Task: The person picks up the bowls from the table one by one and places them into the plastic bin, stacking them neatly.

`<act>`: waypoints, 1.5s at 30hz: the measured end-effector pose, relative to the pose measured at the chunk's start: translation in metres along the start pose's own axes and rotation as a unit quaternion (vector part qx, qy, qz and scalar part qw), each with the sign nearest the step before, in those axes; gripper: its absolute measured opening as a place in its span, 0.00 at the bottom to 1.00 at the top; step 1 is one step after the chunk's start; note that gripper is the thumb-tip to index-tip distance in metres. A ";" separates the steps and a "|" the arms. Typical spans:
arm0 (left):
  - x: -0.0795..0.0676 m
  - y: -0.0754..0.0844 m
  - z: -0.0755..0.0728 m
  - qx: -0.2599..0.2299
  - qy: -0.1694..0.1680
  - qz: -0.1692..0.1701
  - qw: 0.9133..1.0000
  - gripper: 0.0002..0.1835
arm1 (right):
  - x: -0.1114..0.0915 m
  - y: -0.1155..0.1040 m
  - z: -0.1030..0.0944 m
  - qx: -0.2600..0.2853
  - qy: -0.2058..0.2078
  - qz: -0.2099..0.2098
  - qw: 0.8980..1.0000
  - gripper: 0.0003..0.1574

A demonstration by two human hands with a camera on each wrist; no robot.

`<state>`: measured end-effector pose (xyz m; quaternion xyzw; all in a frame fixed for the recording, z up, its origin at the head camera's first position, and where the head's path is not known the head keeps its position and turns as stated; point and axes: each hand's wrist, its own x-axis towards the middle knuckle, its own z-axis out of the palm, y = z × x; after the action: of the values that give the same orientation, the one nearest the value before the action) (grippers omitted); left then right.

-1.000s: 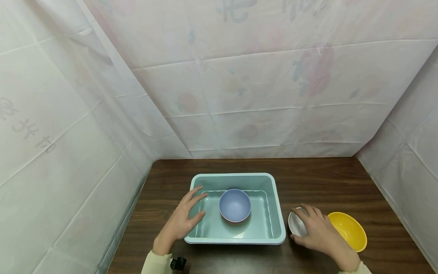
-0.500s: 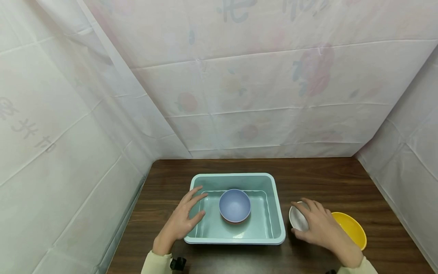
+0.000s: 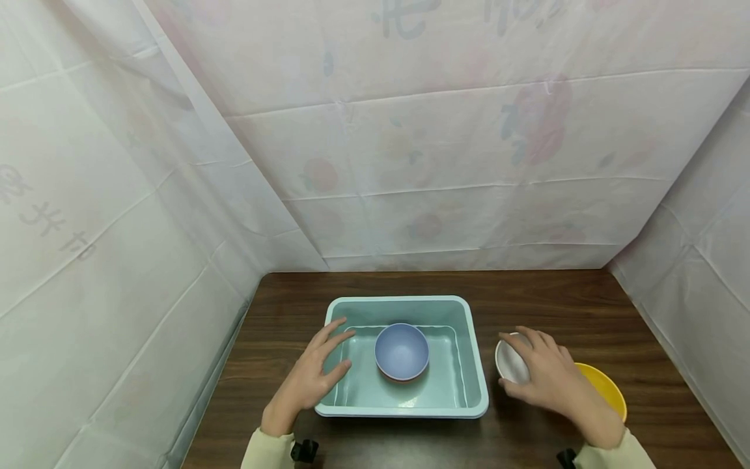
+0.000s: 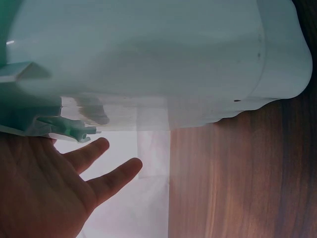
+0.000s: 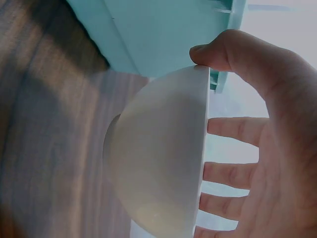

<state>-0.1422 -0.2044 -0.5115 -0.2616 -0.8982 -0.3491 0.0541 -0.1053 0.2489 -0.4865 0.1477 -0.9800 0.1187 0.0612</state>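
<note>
White bowl point(image 3: 512, 365), gripped by right hand point(image 3: 549, 378), left hand point(image 3: 310, 378) wide, faint characters point(image 3: 44, 218) on cloth point(image 3: 146, 280)

White bowl point(image 3: 512, 361) partly hidden by right hand point(image 3: 547, 378).

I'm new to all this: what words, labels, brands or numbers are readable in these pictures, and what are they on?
Nothing can be read with certainty.
Back sheet: large grey characters, Chinese-looking, faint and cut off at the top edge.
Left sheet: slanting row of characters, also Chinese-looking, too faint to quote.
White bowl, blue bowl, yellow bowl, teal tub: no lettering shows.
</note>
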 end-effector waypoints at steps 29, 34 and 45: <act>0.000 0.002 -0.001 0.003 -0.003 -0.003 1.000 0.27 | 0.029 -0.010 -0.035 -0.004 0.032 -0.051 0.998 0.47; 0.000 0.001 -0.001 0.006 -0.003 -0.005 1.000 0.27 | 0.034 -0.011 -0.040 -0.001 0.036 -0.058 0.998 0.47; 0.000 -0.001 0.000 0.009 -0.001 -0.006 1.000 0.26 | 0.047 -0.020 -0.048 -0.002 0.034 -0.071 0.997 0.46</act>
<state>-0.1426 -0.2053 -0.5124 -0.2562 -0.9028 -0.3413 0.0531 -0.1393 0.2293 -0.4281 0.2126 -0.9645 0.1175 0.1033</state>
